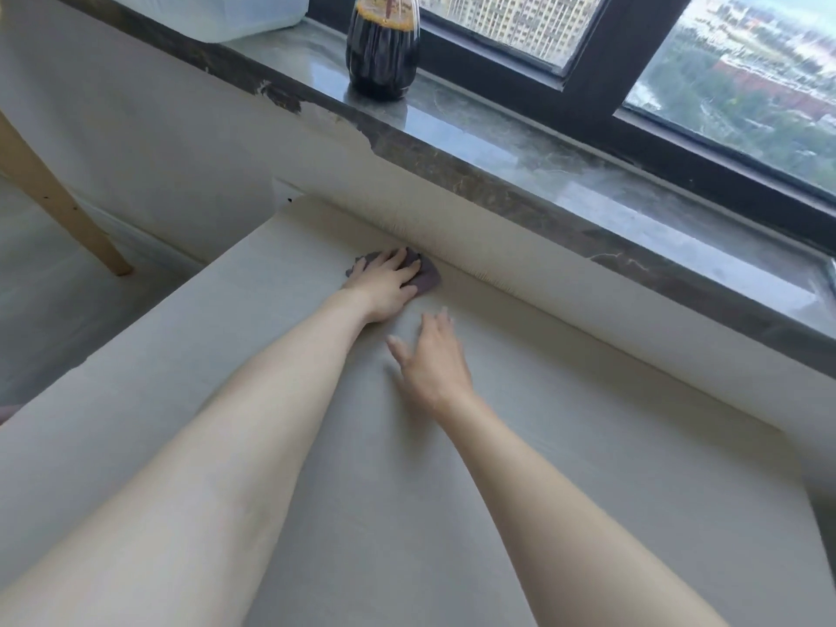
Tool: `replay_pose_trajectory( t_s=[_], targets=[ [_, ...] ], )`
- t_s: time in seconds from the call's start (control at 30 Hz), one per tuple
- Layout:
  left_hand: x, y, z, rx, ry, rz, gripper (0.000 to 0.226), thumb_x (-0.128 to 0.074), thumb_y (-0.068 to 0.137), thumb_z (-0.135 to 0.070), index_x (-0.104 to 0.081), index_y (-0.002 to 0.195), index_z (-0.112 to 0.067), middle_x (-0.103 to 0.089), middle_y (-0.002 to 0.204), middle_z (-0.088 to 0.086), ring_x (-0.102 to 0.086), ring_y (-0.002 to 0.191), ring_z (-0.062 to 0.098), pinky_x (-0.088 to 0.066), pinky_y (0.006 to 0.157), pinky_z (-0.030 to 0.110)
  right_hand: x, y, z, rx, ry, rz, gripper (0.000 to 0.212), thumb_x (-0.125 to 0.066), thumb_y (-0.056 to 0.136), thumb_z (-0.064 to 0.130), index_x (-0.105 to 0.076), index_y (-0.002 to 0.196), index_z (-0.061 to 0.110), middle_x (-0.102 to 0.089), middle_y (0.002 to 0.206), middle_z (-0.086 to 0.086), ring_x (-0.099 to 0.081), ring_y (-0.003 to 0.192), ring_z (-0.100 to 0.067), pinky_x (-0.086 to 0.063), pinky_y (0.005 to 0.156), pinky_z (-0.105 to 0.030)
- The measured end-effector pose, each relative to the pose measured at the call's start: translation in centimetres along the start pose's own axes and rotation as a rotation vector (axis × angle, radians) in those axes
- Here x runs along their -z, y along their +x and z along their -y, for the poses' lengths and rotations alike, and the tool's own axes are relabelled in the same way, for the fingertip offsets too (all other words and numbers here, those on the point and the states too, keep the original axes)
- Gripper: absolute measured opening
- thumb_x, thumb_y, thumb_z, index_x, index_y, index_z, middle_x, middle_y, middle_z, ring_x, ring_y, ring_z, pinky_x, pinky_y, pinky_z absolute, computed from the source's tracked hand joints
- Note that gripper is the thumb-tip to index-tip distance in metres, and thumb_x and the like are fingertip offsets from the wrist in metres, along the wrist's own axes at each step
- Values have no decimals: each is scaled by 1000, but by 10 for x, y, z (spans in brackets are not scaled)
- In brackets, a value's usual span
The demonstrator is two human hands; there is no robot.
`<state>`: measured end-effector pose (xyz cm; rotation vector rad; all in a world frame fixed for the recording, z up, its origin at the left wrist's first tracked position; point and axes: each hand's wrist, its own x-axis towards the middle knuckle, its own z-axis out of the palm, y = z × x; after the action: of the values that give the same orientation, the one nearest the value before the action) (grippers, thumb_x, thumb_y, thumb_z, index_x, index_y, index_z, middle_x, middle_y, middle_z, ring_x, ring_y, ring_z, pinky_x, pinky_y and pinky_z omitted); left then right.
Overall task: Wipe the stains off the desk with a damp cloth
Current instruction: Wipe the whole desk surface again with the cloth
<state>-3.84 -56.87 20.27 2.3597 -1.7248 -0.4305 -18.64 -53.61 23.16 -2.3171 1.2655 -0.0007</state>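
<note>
A pale grey-beige desk fills the lower half of the view, its far edge against the wall under a window sill. My left hand lies flat on a small grey-purple cloth at the desk's far edge, pressing it onto the surface; only the cloth's right part and a left corner show. My right hand rests palm down on the bare desk just right of and nearer than the left, fingers spread, holding nothing. I see no distinct stain.
A dark bottle stands on the marble window sill above the desk. A clear plastic container sits at the sill's far left. A wooden leg slants over the floor to the left.
</note>
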Motion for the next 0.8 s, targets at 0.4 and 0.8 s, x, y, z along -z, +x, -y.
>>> replay_pose_trajectory(
  t_s=[0.4, 0.8],
  targets=[
    [-11, -76, -32, -97, -21, 84, 53, -35, 101, -33, -19, 150, -23, -4, 159, 4, -2, 146, 20, -4, 115, 43, 13, -58, -55, -186, 21, -57, 36, -41, 97, 16, -43, 129, -1, -33, 143, -21, -26, 137, -32, -26, 111, -37],
    [-37, -224, -52, -13, -137, 188, 58, -39, 99, -33, -13, 151, -27, 5, 159, 0, 9, 146, 17, 7, 115, 42, 4, -150, -21, -81, 103, -107, 44, -39, 89, -2, -45, 132, 6, -42, 139, -8, -35, 131, -24, -35, 99, -32]
  ],
)
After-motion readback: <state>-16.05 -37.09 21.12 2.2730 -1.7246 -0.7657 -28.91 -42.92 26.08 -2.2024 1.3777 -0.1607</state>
